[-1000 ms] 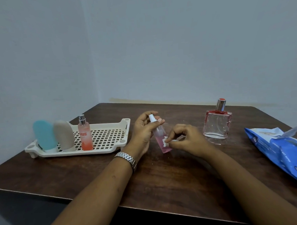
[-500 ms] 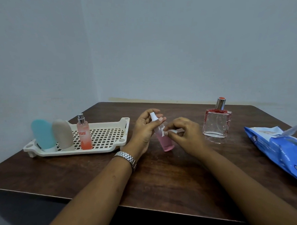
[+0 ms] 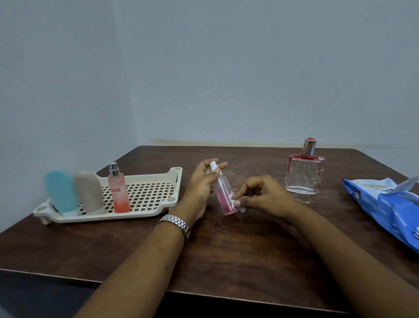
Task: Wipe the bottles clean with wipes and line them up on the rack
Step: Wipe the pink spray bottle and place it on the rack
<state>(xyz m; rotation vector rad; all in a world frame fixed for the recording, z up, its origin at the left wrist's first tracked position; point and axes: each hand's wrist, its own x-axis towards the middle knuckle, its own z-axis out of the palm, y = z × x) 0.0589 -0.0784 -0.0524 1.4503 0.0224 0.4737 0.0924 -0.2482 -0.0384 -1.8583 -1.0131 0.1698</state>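
Left hand (image 3: 205, 185) grips the small pink bottle (image 3: 224, 194) near its white cap. The bottle is tilted, between rack (image 3: 147, 197) and square glass bottle (image 3: 304, 176). Right hand (image 3: 265, 197) fingers pinch a wadded wipe (image 3: 232, 200) against the bottle's lower side.

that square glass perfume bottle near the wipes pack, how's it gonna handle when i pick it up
The square glass bottle looks thick-walled, so it is probably heavy for its size and breakable. Its wide flat base on the table suggests it won't tip or roll easily. Its smooth faces may be slippery.
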